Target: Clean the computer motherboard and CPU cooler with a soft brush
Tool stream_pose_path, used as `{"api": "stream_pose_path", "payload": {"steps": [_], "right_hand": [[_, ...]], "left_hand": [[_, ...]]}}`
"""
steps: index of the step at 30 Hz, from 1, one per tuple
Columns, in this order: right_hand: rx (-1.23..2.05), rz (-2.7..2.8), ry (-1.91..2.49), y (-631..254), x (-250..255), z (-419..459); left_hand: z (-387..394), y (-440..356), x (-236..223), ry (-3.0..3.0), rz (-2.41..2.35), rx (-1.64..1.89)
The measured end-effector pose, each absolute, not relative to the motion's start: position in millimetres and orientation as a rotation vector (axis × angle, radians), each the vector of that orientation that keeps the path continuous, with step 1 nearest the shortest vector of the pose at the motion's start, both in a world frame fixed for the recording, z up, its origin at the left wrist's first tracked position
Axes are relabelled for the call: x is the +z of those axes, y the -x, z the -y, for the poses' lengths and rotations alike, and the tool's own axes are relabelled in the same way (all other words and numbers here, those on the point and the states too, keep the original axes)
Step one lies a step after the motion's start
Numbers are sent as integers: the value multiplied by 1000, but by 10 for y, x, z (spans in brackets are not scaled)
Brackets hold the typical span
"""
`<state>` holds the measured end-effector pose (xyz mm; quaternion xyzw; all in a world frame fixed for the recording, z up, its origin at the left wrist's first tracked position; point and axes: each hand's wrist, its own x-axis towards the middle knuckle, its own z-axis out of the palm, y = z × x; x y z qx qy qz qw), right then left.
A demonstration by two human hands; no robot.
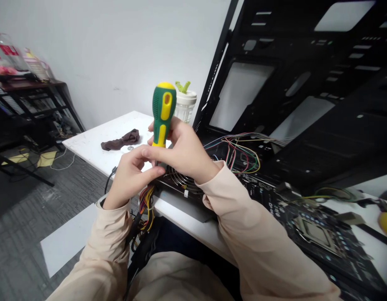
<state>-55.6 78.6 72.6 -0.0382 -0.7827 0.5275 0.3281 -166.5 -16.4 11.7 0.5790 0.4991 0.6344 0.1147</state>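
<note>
A green and yellow screwdriver point(163, 109) stands upright, handle up, over a power supply unit with a round fan grille point(180, 184) at the near table edge. My right hand point(187, 152) is wrapped round the lower part of the handle. The fingers of my left hand point(130, 173) pinch the shaft just below the handle. The screwdriver's tip is hidden behind my hands. A bundle of red, yellow and black wires point(146, 207) hangs from the unit over the table edge.
An open black computer case point(293, 96) stands at the right with coloured wires point(243, 152) inside. A motherboard point(319, 230) lies at the front right. On the white table point(96, 144) lie a brown cloth point(121, 140) and a white jar point(185, 104). Shelves point(33, 104) stand far left.
</note>
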Motion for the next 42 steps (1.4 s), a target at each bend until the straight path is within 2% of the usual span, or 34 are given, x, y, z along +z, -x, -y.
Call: {"api": "stream_pose_path", "payload": {"steps": [3,11,20,27,32,36,42], "right_hand": [[1374,2060,68,546,724,-786],[1693,2035,-211,529,708,-852],[1245,2076,95,546,726,-788],[1684,1967,-171,506,692,-872],[1569,1986,-134,550,693,-871],[1445,2007,-33,568,726,-835],[1648,1976,-184,551,701,-869]], "left_hand": [[179,1645,111,-1677,-1561,1823],[250,1696,192,-1782,-1535,1671],[234,1632,244,-1740,-1616,1834],[335,1701,255,-1802,-1609,1646],[314,1669,276,-1812,-1506,1666],[243,1603,265,-1828,-1696,1801],[269,1673,233,-1761,-1722,1729]]}}
